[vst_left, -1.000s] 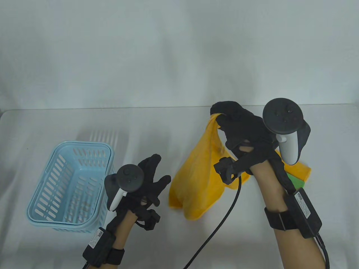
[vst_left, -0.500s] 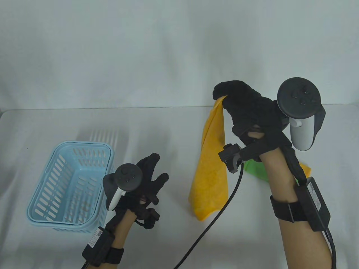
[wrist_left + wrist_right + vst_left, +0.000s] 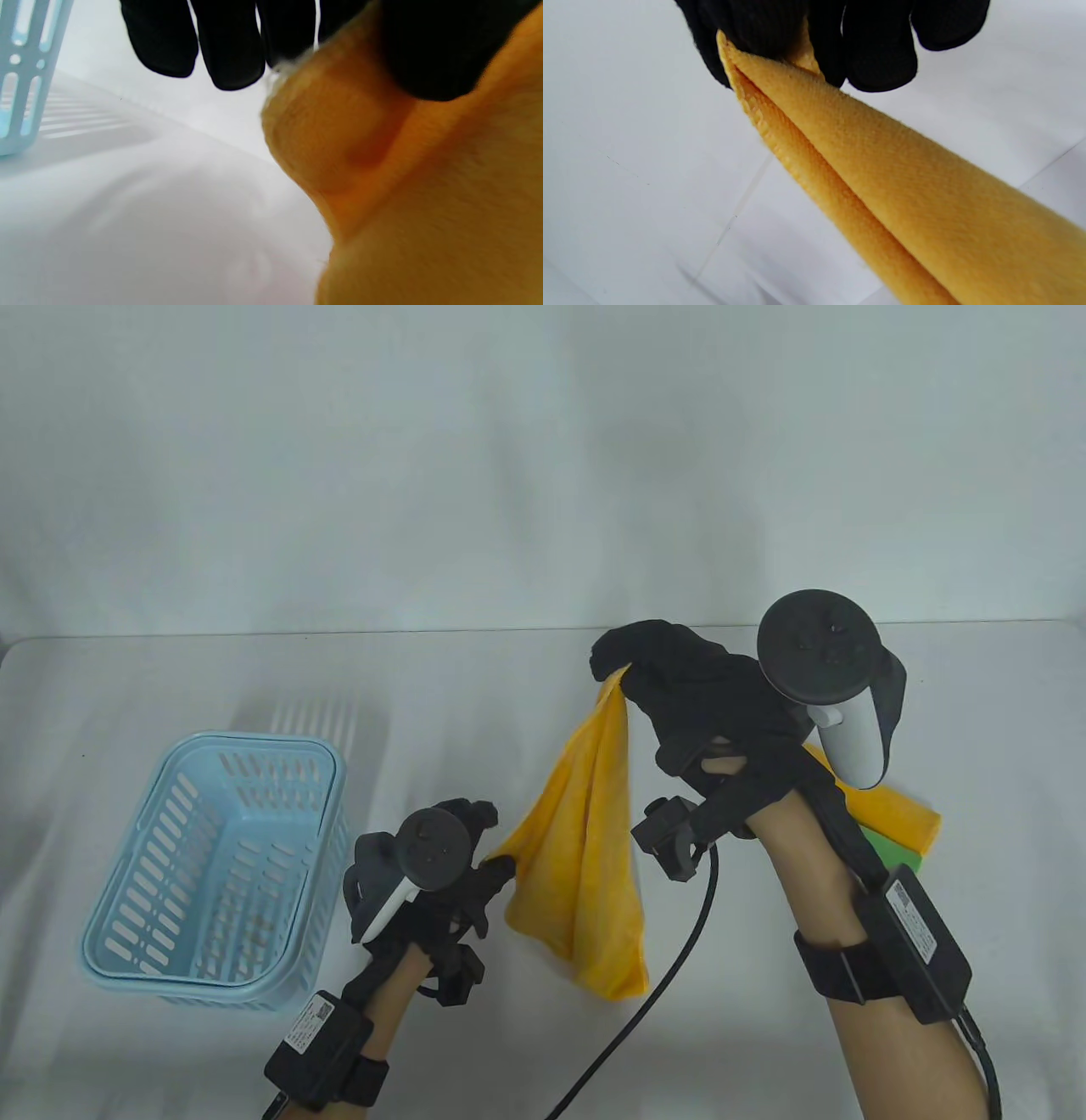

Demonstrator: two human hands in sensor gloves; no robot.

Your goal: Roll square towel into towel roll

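A yellow towel (image 3: 590,848) hangs in the air over the middle of the table. My right hand (image 3: 632,666) pinches its top corner; the right wrist view shows the folded corner (image 3: 806,110) gripped between my fingers. My left hand (image 3: 488,869) grips another corner lower down at the left; the left wrist view shows the cloth (image 3: 382,178) under my thumb. The towel's bottom corner hangs just above the table or touches it.
A light blue slotted basket (image 3: 216,865) stands at the left, also showing in the left wrist view (image 3: 25,72). Folded yellow (image 3: 899,819) and green (image 3: 891,853) towels lie behind my right forearm. A black cable (image 3: 645,993) runs across the table's front.
My right hand has lowered and moved left with the towel. My left hand, open before, has moved right and taken hold of a lower corner, spreading the towel.
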